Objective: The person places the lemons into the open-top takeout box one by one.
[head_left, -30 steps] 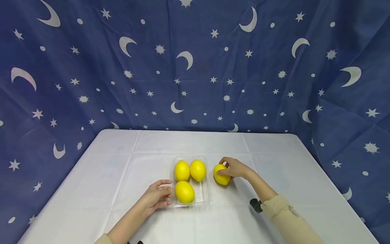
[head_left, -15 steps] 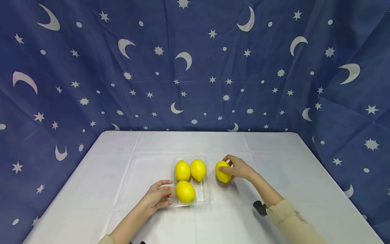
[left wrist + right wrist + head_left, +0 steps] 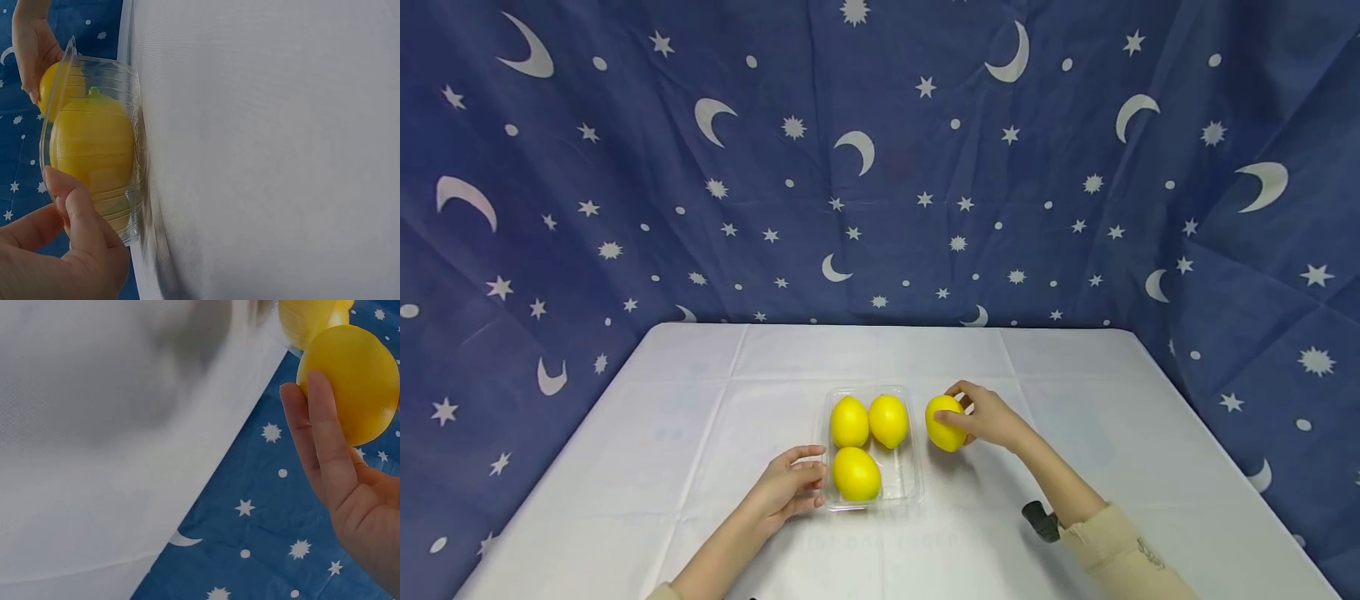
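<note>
A clear plastic tray [image 3: 913,487] sits in the middle of the white table [image 3: 625,433] with three yellow lemons in it: two at the back [image 3: 849,421] [image 3: 888,419] and one at the front left [image 3: 855,473]. My left hand [image 3: 788,487] holds the tray's near left wall with thumb and fingers; the tray wall [image 3: 125,81] shows close in the left wrist view. My right hand [image 3: 981,414] grips a fourth lemon [image 3: 943,423] just right of the tray, slightly above the cloth; the same lemon [image 3: 356,381] fills the right wrist view.
A dark blue cloth with white moons and stars [image 3: 880,167] hangs behind and around the table. The white tablecloth shows fold creases. A small black wrist camera mount [image 3: 1041,521] sits at my right sleeve.
My right hand has shifted the fourth lemon a little left, closer to the tray's right edge. The left hand and the tray have stayed in place.
</note>
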A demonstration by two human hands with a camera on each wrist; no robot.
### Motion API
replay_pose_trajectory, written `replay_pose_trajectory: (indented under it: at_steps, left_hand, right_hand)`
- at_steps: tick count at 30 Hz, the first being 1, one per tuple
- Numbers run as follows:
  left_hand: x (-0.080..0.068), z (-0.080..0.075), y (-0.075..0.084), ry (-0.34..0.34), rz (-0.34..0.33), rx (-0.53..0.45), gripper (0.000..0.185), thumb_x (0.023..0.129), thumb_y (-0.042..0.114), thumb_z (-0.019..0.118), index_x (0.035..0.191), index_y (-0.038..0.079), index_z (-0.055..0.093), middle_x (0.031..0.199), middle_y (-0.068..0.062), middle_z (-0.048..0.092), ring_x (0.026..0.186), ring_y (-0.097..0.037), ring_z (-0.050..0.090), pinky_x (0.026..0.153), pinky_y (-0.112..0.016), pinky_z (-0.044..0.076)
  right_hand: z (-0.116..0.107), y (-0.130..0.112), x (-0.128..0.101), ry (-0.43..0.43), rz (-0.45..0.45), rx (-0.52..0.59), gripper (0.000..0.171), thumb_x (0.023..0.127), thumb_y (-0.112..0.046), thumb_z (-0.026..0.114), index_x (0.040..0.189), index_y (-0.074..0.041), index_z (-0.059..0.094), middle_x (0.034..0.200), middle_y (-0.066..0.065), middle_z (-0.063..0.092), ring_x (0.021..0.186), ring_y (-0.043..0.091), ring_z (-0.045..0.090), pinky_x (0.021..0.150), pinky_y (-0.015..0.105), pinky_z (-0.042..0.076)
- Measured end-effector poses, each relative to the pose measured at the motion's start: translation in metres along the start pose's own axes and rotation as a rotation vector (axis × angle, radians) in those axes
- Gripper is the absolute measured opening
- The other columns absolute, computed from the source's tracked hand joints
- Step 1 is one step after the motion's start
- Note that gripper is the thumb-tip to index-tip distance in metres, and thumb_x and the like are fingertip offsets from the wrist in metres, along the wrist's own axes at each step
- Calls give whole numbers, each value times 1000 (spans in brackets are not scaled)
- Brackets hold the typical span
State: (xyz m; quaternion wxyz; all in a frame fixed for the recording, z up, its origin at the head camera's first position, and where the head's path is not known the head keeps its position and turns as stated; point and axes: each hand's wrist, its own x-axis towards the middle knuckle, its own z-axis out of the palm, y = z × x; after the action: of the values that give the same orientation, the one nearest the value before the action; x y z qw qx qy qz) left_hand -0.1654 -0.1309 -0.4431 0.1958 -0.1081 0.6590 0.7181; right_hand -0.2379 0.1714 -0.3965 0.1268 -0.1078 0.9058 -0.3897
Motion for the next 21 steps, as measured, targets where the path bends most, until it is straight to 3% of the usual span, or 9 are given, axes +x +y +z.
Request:
replay_pose_trajectory:
  at_steps: [21]
  left_hand:
    - [0, -1, -2, -6, 12, -4, 46, 91, 7, 58, 132, -2, 39, 80, 3, 55, 70, -8, 54, 63, -22, 55]
  right_hand:
    - [18, -16, -15, 26, -53, 41, 46, 85, -30, 69, 117, -1, 55, 104, 19, 58, 72, 18, 57, 58, 28, 57]
